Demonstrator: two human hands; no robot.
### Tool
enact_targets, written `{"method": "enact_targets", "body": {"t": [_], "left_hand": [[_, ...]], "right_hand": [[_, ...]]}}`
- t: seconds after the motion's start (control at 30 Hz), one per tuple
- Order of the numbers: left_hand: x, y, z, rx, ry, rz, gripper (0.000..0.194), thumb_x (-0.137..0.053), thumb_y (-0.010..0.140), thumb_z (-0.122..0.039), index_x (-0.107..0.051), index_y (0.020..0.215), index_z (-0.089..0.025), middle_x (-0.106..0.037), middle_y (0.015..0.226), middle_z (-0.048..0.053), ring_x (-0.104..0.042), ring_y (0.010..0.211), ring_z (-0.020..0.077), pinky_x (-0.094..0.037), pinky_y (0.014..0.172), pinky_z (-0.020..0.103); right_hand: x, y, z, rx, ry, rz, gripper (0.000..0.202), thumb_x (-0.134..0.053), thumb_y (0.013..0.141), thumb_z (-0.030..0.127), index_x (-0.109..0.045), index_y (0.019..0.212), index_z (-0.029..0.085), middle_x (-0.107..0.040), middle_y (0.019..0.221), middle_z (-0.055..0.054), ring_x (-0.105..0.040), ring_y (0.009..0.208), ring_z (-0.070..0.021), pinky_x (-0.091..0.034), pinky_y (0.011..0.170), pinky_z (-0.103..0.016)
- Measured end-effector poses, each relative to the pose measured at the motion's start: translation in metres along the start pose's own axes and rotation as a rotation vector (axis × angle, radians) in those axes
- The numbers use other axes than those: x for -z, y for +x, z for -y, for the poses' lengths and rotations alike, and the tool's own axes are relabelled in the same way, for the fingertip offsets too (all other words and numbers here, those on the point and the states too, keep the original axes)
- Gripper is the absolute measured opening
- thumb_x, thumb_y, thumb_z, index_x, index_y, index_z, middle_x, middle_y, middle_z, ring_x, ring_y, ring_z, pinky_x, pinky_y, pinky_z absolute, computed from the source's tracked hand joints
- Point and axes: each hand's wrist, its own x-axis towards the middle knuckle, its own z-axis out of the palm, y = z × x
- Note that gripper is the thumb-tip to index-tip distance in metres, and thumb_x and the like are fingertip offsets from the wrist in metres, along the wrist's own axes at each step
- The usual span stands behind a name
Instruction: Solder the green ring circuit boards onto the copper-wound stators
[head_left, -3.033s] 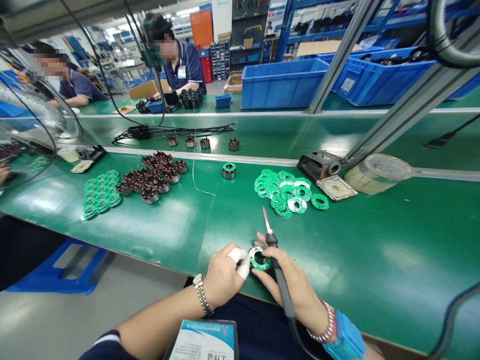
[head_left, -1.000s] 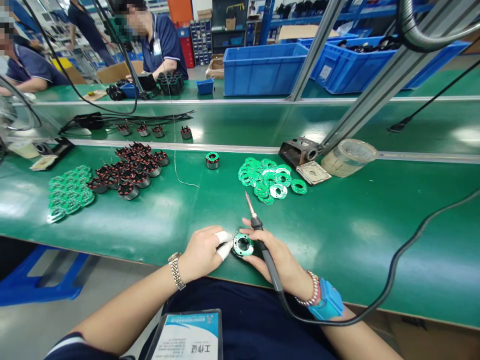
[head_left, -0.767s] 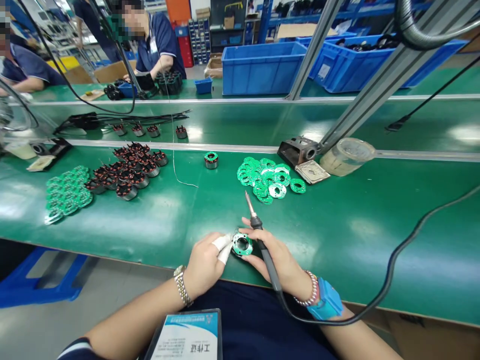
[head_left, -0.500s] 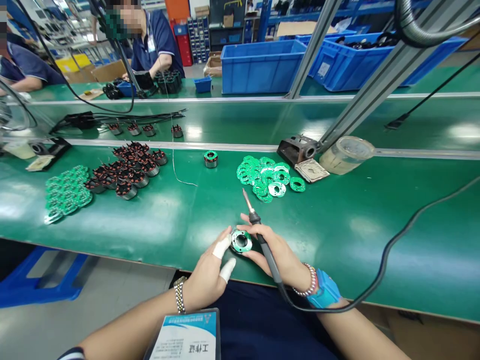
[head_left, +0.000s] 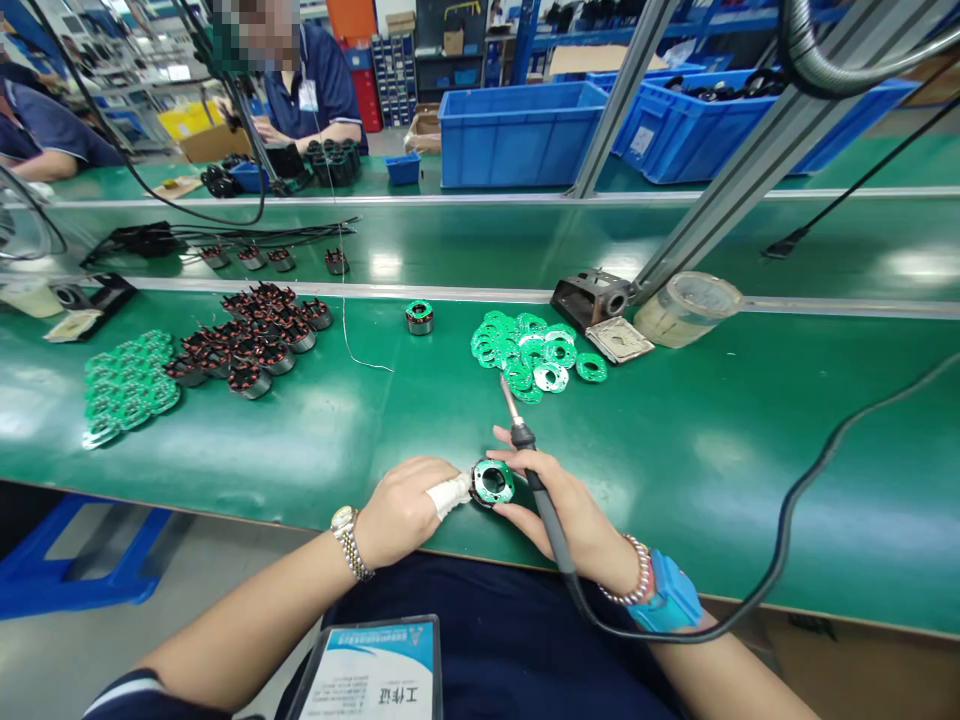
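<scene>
A motor stator topped by a green ring board (head_left: 493,482) is between my hands near the table's front edge. My left hand (head_left: 417,508), with white tape on its fingers, pinches at the stator's left side; its fingertips are pressed together there. My right hand (head_left: 566,505) has thumb and fingers around the stator's right side. The same hand carries a soldering iron (head_left: 541,490), its tip pointing up and away at the pile of green ring boards (head_left: 525,350). Another stator with a green board (head_left: 419,317) stands upright farther back.
Several copper-wound stators (head_left: 251,345) and stacked green boards (head_left: 131,385) lie at the left. A solder wire (head_left: 346,330) hangs down. A metal iron holder (head_left: 592,298) and a plastic jar (head_left: 688,308) stand at the right back. Across the bench, a person (head_left: 315,90) sits near blue bins (head_left: 521,135).
My left hand's thumb and fingers have closed together at the stator's left side. The stator, my right hand and the iron have shifted slightly right.
</scene>
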Motion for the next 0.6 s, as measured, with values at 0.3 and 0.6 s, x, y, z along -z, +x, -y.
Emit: {"method": "enact_targets", "body": {"t": [0.3, 0.6], "left_hand": [[-0.018, 0.007, -0.015, 0.349, -0.013, -0.168, 0.016, -0.048, 0.084, -0.021, -0.062, 0.079, -0.016, -0.064, 0.07, 0.006, -0.06, 0.064, 0.0156, -0.051, 0.059, 0.028], [-0.021, -0.006, -0.03, 0.495, -0.234, -0.044, 0.035, -0.055, 0.076, -0.015, -0.049, 0.111, -0.017, -0.055, 0.111, 0.011, -0.055, 0.101, 0.0221, -0.049, 0.086, 0.039]], "right_hand": [[-0.014, -0.008, 0.001, -0.01, -0.066, -0.108, 0.032, -0.055, 0.081, 0.018, -0.04, 0.109, 0.021, -0.058, 0.112, -0.014, -0.05, 0.116, -0.0235, -0.048, 0.092, -0.04], [-0.025, -0.008, 0.003, -0.017, -0.107, -0.183, 0.034, -0.054, 0.082, 0.018, -0.041, 0.113, 0.021, -0.052, 0.121, -0.015, -0.052, 0.114, -0.0246, -0.05, 0.09, -0.039]]}}
